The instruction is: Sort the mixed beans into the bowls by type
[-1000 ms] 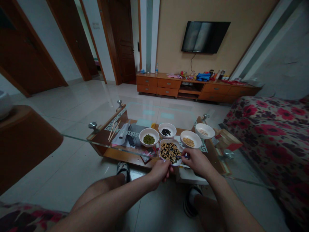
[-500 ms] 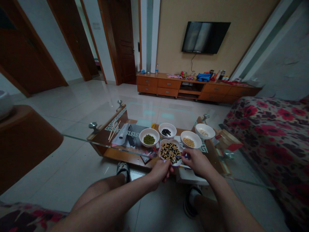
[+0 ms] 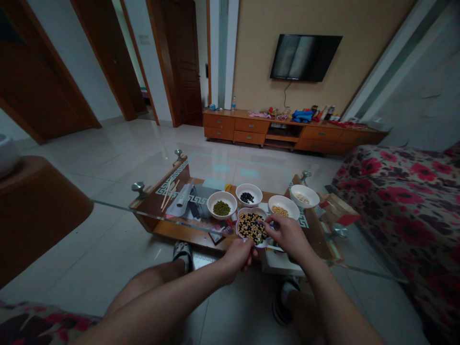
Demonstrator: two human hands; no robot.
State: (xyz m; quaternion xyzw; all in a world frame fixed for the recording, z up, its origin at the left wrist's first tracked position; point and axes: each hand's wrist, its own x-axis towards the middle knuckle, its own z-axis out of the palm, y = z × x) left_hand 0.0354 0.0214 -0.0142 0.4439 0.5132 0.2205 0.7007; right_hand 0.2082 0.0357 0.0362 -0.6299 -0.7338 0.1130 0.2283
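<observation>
A flower-shaped dish with a purplish edge holds mixed black and yellow beans at the near edge of the glass table. My left hand is closed on its near rim. In the fingers of my right hand is a thin purple utensil, its tip over the beans; its exact kind is too small to make out. Around the dish stand white bowls: one with green beans, one with black beans, one with yellow beans, partly behind my right hand, and one with pale pieces.
Chopsticks lie at the left of the glass table, above its wooden lower shelf. An open carton sits to the right by the floral sofa. Beyond are a long cabinet and a wall television.
My right hand has moved slightly up and left, carrying the utensil from the dish's right side further over the beans. My left hand stays at the rim.
</observation>
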